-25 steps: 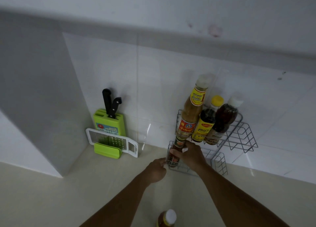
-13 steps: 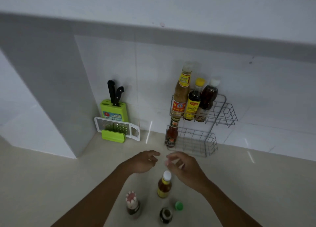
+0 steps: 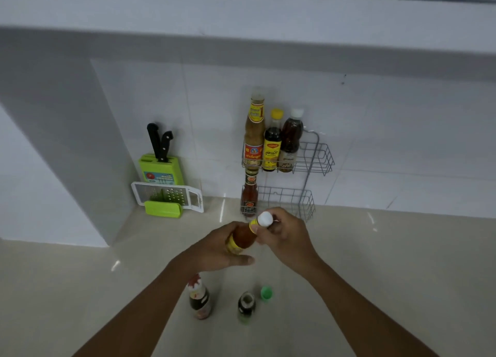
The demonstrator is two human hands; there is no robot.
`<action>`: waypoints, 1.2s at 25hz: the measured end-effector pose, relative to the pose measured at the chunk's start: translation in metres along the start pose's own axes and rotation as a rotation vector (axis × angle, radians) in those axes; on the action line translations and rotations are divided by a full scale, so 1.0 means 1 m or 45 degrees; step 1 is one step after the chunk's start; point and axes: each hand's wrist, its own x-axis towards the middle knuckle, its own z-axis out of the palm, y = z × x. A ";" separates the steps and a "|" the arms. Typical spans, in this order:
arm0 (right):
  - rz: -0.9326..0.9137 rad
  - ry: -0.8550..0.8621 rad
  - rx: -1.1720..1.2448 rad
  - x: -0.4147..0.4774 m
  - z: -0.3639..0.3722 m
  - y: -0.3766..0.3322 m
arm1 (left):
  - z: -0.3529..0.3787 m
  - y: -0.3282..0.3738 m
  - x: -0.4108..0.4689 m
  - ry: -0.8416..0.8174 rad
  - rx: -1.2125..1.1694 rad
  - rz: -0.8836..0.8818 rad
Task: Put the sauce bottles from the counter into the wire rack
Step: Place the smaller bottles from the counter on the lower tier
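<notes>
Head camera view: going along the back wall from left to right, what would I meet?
Green knife block → white grater leaning in front of it → red sauce bottle at the left end of the lower basket → wire rack, its right part bare.

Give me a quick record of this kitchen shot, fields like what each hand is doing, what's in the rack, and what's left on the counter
left hand: left hand grips the body of the orange sauce bottle
right hand: right hand pinches that bottle's white cap
top shelf: three bottles at the left of the wire rack
bottom shelf: one red sauce bottle, far left
on counter: dark sauce bottle, uncapped small bottle, loose green cap
by wall: knife block, grater
</notes>
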 end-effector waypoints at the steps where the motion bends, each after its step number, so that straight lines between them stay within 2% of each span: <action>1: -0.040 0.023 0.033 0.003 -0.007 -0.015 | 0.000 0.007 0.000 0.117 -0.033 0.083; 2: -0.131 0.032 -0.017 0.006 -0.014 -0.029 | -0.002 0.015 0.000 0.181 -0.046 0.157; 3: -0.304 0.042 -0.190 0.011 -0.024 -0.039 | -0.006 0.025 0.001 0.173 -0.058 0.224; 6: -0.974 0.024 -0.976 0.037 -0.060 -0.059 | -0.017 0.051 -0.003 -0.049 -0.163 0.239; 8: -1.080 -0.092 -1.211 0.053 -0.074 -0.060 | -0.024 0.063 -0.002 -0.140 -0.159 0.151; 10: -0.951 -0.132 -1.196 0.061 -0.071 -0.054 | -0.027 0.068 0.004 -0.073 -0.110 0.128; 11: -0.833 -0.102 -1.143 0.062 -0.065 -0.051 | -0.027 0.069 0.008 0.033 -0.001 0.128; 14: -0.369 -0.014 -0.928 0.065 -0.055 -0.035 | -0.023 0.074 0.022 0.472 0.741 0.108; 15: -0.303 -0.027 -0.947 0.067 -0.053 -0.033 | -0.019 0.075 0.025 0.570 0.896 0.085; 17: -0.265 -0.067 -1.169 0.068 -0.057 -0.039 | -0.013 0.076 0.027 0.562 0.796 0.047; 19: -0.352 -0.024 -1.238 0.067 -0.065 -0.055 | -0.015 0.070 0.025 0.311 0.217 0.054; 21: -0.737 -0.070 -1.248 0.068 -0.074 -0.065 | -0.021 0.066 0.024 0.004 -0.211 0.063; 22: -0.877 -0.122 -1.237 0.069 -0.078 -0.065 | -0.023 0.065 0.024 -0.092 -0.271 0.068; 23: -0.938 -0.154 -1.207 0.072 -0.080 -0.063 | -0.024 0.066 0.022 -0.140 -0.269 0.075; 24: -0.896 -0.182 -1.185 0.072 -0.080 -0.060 | -0.023 0.066 0.023 -0.129 -0.231 0.088; 26: -0.702 -0.149 -1.186 0.067 -0.070 -0.053 | -0.019 0.063 0.025 0.011 -0.109 0.132; 30: -0.241 -0.020 -1.187 0.053 -0.055 -0.040 | -0.009 0.063 0.026 0.524 0.679 0.133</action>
